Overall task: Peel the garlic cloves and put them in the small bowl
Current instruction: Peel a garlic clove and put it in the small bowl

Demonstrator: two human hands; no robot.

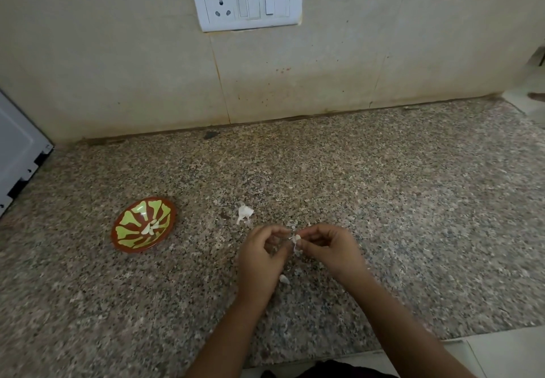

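Fingertips of left hand [261, 255] and right hand [330, 249] both pinching one small garlic clove [295, 239], papery skin trailing off it; likely to slip onto the countertop [383, 200] if the skin tears away suddenly, or to get mixed up with the garlic piece [244, 213] and the loose clove [284, 279] lying close by. Held over the front-middle of the countertop, fingers curled in toward each other, forearms angling in from the front edge. Small bowl [129, 230], a few peeled cloves [152, 227] inside, well off toward the left edge, so a reach across for the drop.
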